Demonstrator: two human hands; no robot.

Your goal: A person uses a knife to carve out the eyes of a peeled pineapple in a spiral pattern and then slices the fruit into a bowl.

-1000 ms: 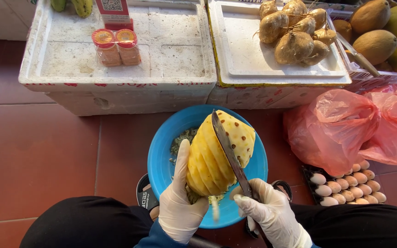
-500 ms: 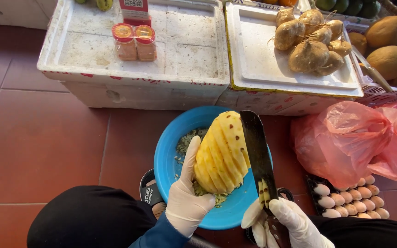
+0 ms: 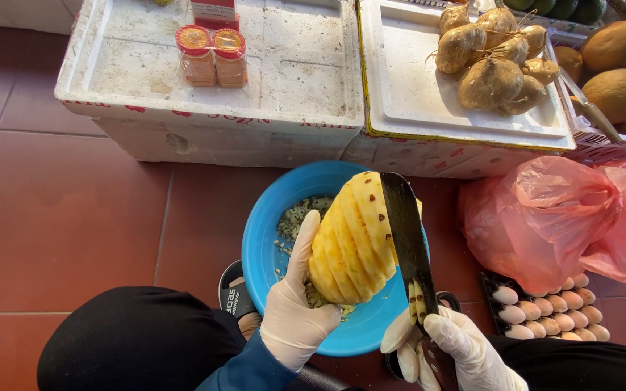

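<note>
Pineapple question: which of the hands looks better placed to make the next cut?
Probably the right hand: it grips the long knife, whose blade lies along the peeled pineapple. The left hand holds the fruit over the blue bowl.

You've got a peeled pineapple (image 3: 353, 242), yellow and carved with slanting spiral grooves, a few brown eyes left along its right side. It stands tilted over a blue bowl (image 3: 273, 224) (bits of trimmings lie inside), its lower end resting in the bowl. The knife (image 3: 407, 242) has 1 long dark blade, laid along the fruit's right flank, tip pointing away from you.
</note>
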